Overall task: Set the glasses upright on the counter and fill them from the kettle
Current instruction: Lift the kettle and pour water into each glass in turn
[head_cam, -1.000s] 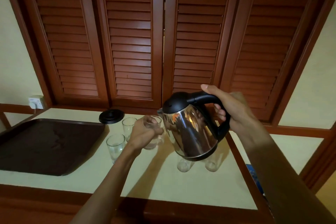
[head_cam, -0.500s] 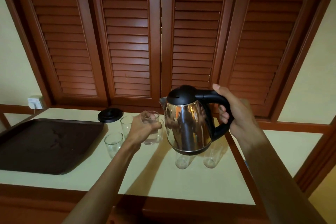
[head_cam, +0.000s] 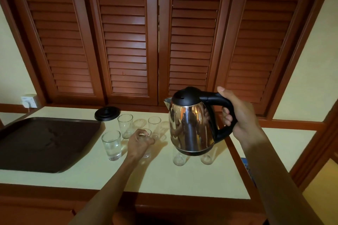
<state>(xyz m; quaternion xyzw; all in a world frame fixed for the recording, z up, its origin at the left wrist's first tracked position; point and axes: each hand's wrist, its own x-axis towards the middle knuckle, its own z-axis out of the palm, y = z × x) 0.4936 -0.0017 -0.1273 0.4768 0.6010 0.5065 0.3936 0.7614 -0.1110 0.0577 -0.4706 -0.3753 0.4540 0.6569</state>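
My right hand [head_cam: 239,115] grips the black handle of a steel kettle [head_cam: 192,124], held level above the cream counter [head_cam: 164,175], spout to the left. My left hand [head_cam: 139,142] is closed around a clear glass [head_cam: 147,144] standing on the counter. Three more upright glasses stand nearby: one at the front left [head_cam: 112,145] with water in it, one behind it [head_cam: 125,125], one at the back [head_cam: 154,124]. Two further glasses [head_cam: 178,159] [head_cam: 206,159] stand under the kettle, partly hidden.
A dark brown tray [head_cam: 45,142] lies at the counter's left. The black kettle base [head_cam: 107,113] sits behind the glasses near the louvred wooden shutters [head_cam: 128,42]. A wall socket [head_cam: 29,101] is at far left. A wooden divider [head_cam: 237,159] runs along the counter's right side.
The kettle has tipped back from pouring to level and risen slightly. My left hand has lowered its glass from beside the spout down onto the counter.
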